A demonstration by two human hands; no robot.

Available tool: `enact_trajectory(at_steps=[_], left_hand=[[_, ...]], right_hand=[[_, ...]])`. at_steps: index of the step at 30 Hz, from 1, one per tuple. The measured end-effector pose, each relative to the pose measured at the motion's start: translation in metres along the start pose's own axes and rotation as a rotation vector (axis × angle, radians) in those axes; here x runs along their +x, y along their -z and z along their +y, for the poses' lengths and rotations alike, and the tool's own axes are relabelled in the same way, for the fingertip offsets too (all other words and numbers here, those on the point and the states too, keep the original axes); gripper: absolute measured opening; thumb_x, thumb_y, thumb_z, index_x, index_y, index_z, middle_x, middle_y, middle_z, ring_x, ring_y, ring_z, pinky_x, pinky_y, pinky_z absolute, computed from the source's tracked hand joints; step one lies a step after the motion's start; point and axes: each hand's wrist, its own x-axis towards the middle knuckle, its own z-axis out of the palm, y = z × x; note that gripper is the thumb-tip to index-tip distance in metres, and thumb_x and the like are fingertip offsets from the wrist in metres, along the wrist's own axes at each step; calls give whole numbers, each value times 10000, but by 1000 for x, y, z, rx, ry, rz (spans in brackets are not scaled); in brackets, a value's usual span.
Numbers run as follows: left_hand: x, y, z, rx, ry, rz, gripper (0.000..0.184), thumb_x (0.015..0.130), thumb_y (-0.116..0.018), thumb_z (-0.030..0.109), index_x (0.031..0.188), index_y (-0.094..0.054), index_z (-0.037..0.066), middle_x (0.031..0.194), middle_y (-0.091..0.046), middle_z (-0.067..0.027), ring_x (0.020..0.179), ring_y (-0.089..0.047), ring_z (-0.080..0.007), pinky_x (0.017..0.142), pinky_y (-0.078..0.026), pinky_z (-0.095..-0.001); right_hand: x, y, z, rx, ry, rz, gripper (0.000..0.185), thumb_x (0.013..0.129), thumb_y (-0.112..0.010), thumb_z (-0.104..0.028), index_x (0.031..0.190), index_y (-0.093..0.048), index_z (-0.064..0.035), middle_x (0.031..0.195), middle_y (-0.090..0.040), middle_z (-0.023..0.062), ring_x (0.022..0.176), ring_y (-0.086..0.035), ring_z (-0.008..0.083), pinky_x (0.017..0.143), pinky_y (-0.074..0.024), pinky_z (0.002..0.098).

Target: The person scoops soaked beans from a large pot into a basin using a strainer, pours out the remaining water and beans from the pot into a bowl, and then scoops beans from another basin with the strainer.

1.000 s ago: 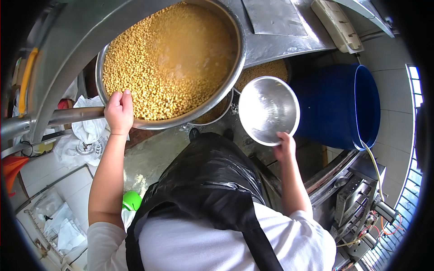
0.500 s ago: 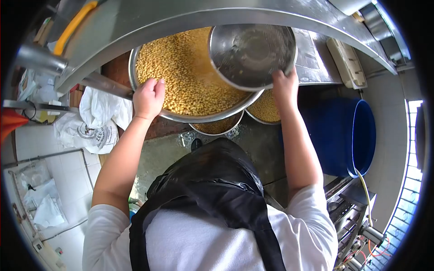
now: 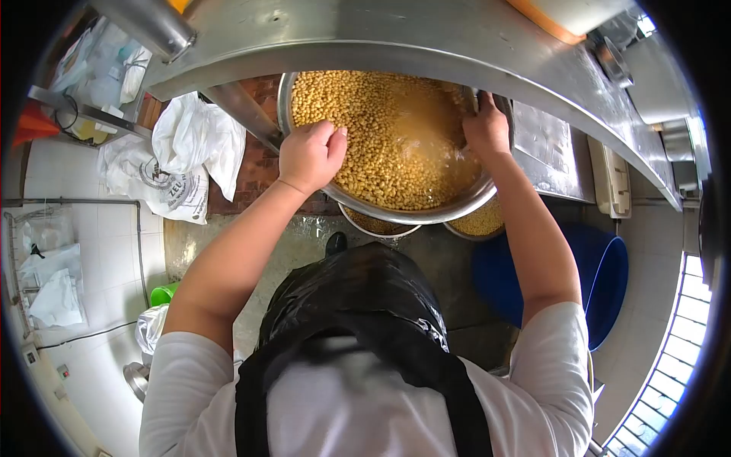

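Note:
A wide metal basin (image 3: 449, 216) full of yellow beans (image 3: 343, 145) sits in front of me, with cloudy brownish water (image 3: 434, 122) over its right part. My left hand (image 3: 312, 156) is closed on the basin's left front rim, thumb on top. At the right side of the basin, my right hand (image 3: 487, 129) is closed on a metal bowl (image 3: 479, 97). Only a narrow dark part of that bowl shows by the fingers; the rest is hidden or turned edge-on at the water.
A steel shelf (image 3: 365, 57) crosses above the basin. Two smaller containers of beans (image 3: 379, 223) (image 3: 478, 221) stand below its front. A blue barrel (image 3: 548, 266) lies to the right, white sacks (image 3: 179, 183) to the left. A beige plastic container (image 3: 609, 179) is at the far right.
The bowl in my right hand has gone from lying broadly in view over the basin to nearly out of sight. More cloudy water shows now. My view has shifted.

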Motion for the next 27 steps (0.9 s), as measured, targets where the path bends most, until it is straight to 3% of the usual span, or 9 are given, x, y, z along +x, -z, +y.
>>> enact_trajectory(at_steps=[1, 2, 3, 6, 9, 12, 19, 21, 27], left_hand=[[1, 0, 0, -15, 1, -12, 328, 960, -724, 242, 719, -563, 90, 659, -633, -130, 615, -642, -380, 579, -516, -518], [2, -1, 1, -22, -1, -4, 328, 957, -724, 242, 715, -560, 93, 650, -631, -127, 607, -640, -377, 578, -520, -519], [2, 0, 0, -27, 7, -5, 328, 957, -724, 242, 715, -560, 93, 650, -631, -127, 607, -640, -377, 578, -520, -519], [1, -2, 0, -10, 8, -14, 325, 955, -723, 238, 712, -560, 97, 652, -634, -124, 609, -642, -373, 579, -523, -517], [2, -3, 0, -5, 0, -1, 318, 952, -721, 232, 713, -561, 98, 650, -630, -124, 615, -645, -370, 578, -522, -515], [0, -3, -2, -23, -22, 12, 319, 955, -720, 225, 713, -557, 96, 652, -624, -124, 621, -639, -370, 584, -515, -509], [2, 2, -1, -59, 9, 32, 358, 975, -723, 192, 710, -517, 69, 653, -580, -148, 631, -601, -383, 585, -463, -510], [1, 2, 0, -5, -21, 29, 328, 967, -714, 226, 720, -548, 87, 659, -625, -122, 611, -631, -372, 571, -508, -497], [1, 0, 3, -15, -8, -11, 330, 970, -717, 217, 728, -539, 80, 668, -614, -128, 619, -623, -376, 583, -491, -503]], right_hand=[[3, 4, 1, 80, -115, -135, 812, 911, -641, -264, 1653, -370, -78, 1401, -642, 328, 1212, -664, 505, 1086, -536, 498], [7, -19, 20, 136, -121, -53, 726, 908, -617, -205, 1607, -463, -84, 1213, -740, 287, 1043, -747, 464, 937, -635, 486], [4, -22, 18, 128, -121, -60, 726, 908, -617, -205, 1607, -463, -84, 1213, -740, 287, 1043, -747, 464, 937, -635, 486], [-18, -35, -3, 612, -441, -225, 633, 876, -568, -73, 1508, -567, -36, 1068, -736, 186, 791, -766, 299, 549, -676, 371], [-22, -57, -6, 913, -662, -351, 276, 913, -608, -36, 1152, -623, 100, 964, -666, 198, 760, -732, 354, 550, -688, 461], [-35, -58, -19, 1101, -733, -307, 227, 928, -590, -1, 1115, -583, 129, 1037, -624, 217, 787, -720, 397, 541, -692, 524], [-72, -57, -17, 1487, -883, -219, 357, 943, -502, 27, 1284, -493, 131, 1219, -560, 255, 1001, -697, 485, 737, -706, 643], [-70, -67, -20, 1536, -979, -208, 421, 949, -461, 35, 1356, -444, 144, 1328, -523, 281, 1106, -669, 493, 769, -694, 682], [-72, -53, -26, 1586, -918, -142, 363, 922, -466, 69, 1277, -470, 143, 1238, -548, 264, 1089, -656, 489, 823, -667, 724]])
